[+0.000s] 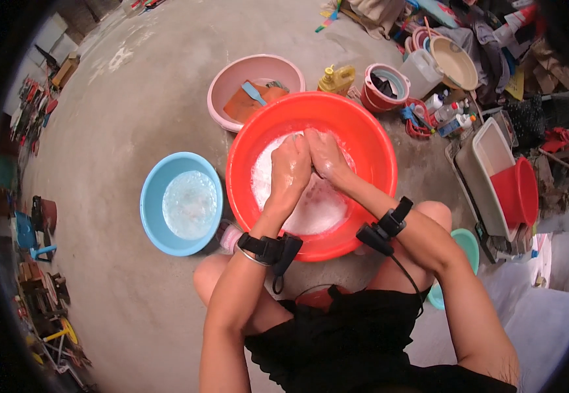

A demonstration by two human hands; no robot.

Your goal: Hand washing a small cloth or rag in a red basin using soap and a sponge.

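Before me stands a large red plastic basin [370, 147] of foamy water [324, 213]. Both my hands are over the foam, wet and side by side, touching near the fingers. My left hand [290, 169] is curled, knuckles up, with a ring on a finger. My right hand [325, 154] bends in against it. Something small and dark shows between the two hands, too hidden to name; whether either hand grips it cannot be told. Behind the red basin is a pink basin [218, 88] holding an orange cloth [238, 105] and a blue brush or scraper [253, 93].
A light blue basin [149, 206] with sudsy water stands at the left. Beyond the red basin are a yellow jug [336, 81] and a small red bucket [375, 103]. Bottles [454, 123], a large tub [481, 182] and a green basin [468, 245] are at the right.
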